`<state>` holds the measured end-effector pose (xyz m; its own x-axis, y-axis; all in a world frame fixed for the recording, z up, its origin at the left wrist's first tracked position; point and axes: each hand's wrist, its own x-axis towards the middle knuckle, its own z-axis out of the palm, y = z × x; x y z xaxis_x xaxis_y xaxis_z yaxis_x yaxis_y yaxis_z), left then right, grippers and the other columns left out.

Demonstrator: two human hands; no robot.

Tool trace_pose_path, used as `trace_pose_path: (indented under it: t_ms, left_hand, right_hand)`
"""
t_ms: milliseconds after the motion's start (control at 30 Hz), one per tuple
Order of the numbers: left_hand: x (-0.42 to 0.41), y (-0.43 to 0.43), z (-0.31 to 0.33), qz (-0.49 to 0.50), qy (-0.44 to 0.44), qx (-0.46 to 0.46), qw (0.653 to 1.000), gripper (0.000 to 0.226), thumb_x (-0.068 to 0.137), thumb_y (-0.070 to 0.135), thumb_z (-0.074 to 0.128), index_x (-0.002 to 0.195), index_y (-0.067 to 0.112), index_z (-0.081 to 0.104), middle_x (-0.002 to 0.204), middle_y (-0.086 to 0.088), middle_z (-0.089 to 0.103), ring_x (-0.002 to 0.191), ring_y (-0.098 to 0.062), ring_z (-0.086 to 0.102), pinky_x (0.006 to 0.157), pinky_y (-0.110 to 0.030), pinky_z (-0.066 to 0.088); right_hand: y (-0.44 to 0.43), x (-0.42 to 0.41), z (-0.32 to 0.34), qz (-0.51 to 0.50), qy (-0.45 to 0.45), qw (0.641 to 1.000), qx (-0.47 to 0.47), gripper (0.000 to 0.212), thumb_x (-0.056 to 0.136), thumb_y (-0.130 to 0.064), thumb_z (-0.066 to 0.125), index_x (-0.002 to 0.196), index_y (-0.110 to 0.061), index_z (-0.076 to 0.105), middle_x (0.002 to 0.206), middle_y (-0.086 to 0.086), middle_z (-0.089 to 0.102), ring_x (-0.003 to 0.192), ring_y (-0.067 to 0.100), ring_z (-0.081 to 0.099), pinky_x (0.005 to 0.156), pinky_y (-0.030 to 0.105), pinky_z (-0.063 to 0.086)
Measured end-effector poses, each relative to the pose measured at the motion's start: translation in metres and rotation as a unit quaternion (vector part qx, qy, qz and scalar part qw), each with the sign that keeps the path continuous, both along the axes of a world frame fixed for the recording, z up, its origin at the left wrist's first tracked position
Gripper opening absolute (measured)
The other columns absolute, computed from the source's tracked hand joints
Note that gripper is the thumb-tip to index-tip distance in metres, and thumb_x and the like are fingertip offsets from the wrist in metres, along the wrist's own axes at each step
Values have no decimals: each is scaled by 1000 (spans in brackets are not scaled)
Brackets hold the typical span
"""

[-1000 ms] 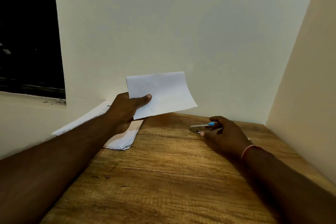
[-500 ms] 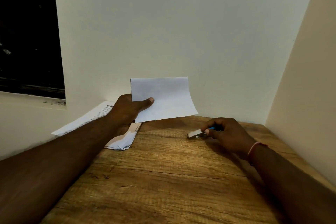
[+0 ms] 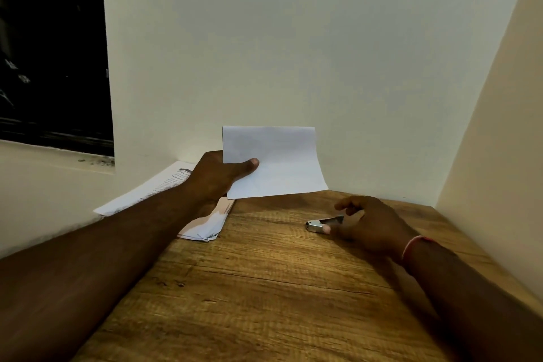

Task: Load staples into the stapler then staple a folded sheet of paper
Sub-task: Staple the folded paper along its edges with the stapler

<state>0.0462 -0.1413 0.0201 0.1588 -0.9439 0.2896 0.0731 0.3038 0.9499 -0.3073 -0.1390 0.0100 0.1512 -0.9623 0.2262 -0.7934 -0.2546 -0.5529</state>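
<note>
My left hand (image 3: 216, 178) holds a folded white sheet of paper (image 3: 276, 163) upright above the far edge of the wooden table (image 3: 258, 288), thumb across its lower left corner. A small metal stapler (image 3: 321, 223) lies on the table to the right. Over its rear end hovers my right hand (image 3: 370, 223), fingers loosely spread and lifted above the stapler, thumb tip resting by its front. The back of the stapler is hidden under that hand.
A stack of printed papers (image 3: 164, 188) lies at the table's far left corner, partly under my left forearm. Walls close in the table at the back and on the right. A dark window (image 3: 53, 47) is at the upper left.
My right hand has loosened its grip on the stapler, fingers now lifted and spread, and the stapler lies on the table. The folded sheet has turned more upright in my left hand.
</note>
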Motion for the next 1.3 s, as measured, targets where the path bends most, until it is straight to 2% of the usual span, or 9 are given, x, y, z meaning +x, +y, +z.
trace_pose_path:
  t_ms: [100, 200, 367, 567, 700, 833, 1000, 1133, 1300]
  left_hand:
    - [-1, 0, 0, -2, -5, 5, 1000, 58, 81, 31, 100, 131, 11, 78, 121, -8, 86, 115, -32, 82, 108, -57, 64]
    - [-4, 1, 1, 3, -10, 9, 1000, 55, 85, 28, 98, 132, 11, 77, 122, -9, 85, 115, -32, 82, 107, -57, 64]
    - [-5, 2, 1, -1, -10, 7, 1000, 55, 85, 30, 98, 133, 13, 77, 123, -8, 85, 115, -32, 82, 105, -55, 66]
    - [-9, 7, 5, -15, 33, 1, 999, 43, 91, 20, 93, 131, 13, 78, 118, -4, 87, 109, -27, 85, 90, -39, 70]
    - [-12, 8, 8, -43, 99, 13, 994, 43, 95, 15, 89, 135, 9, 75, 124, -8, 86, 112, -29, 84, 92, -42, 70]
    - [-14, 8, 8, -41, 100, 13, 994, 40, 95, 13, 88, 134, 9, 76, 123, -9, 86, 111, -29, 84, 95, -44, 69]
    - [-12, 7, 7, -28, 65, -1, 998, 41, 95, 16, 89, 134, 10, 78, 122, -7, 86, 112, -28, 84, 98, -45, 68]
    - [-11, 7, 6, -26, 36, -13, 999, 38, 95, 18, 89, 131, 12, 79, 120, -3, 87, 110, -24, 85, 91, -38, 70]
    - [-7, 3, 5, -19, 19, -7, 1000, 44, 92, 25, 93, 132, 14, 79, 121, -3, 87, 112, -26, 84, 99, -47, 67]
  right_hand:
    - [2, -5, 3, 62, 68, 996, 20, 54, 85, -53, 90, 135, -44, 72, 134, -21, 65, 118, 7, 62, 98, 29, 49]
    - [4, -8, 9, 81, 82, 993, 27, 37, 92, -43, 87, 126, -47, 75, 125, -23, 68, 106, 2, 64, 85, 21, 49]
    - [2, -12, 11, 76, 105, 991, 17, 42, 92, -46, 86, 130, -43, 68, 121, -20, 64, 109, 3, 61, 82, 16, 47]
    - [-1, -7, 10, 81, -126, 987, -63, 64, 92, -25, 89, 146, -35, 58, 113, -3, 76, 103, 14, 77, 96, 34, 62]
    - [11, 1, 20, 89, -252, 962, -63, 55, 92, -18, 87, 140, -28, 63, 92, 7, 82, 83, 23, 82, 82, 42, 68]
    - [22, 8, 15, 111, -82, 989, -59, 20, 89, -45, 84, 106, -33, 83, 92, -7, 83, 82, 9, 77, 80, 38, 67]
    - [38, 17, 30, 170, 22, 985, 17, 50, 73, -81, 70, 100, -42, 84, 98, -20, 80, 93, 0, 72, 81, 26, 58]
    - [49, 26, 36, 167, 166, 971, 37, 53, 73, -74, 87, 113, -40, 78, 109, -18, 73, 102, 5, 68, 89, 26, 60]
    - [47, 26, 42, 167, 184, 967, 52, 34, 79, -59, 93, 104, -40, 82, 106, -19, 77, 100, 3, 71, 88, 26, 62]
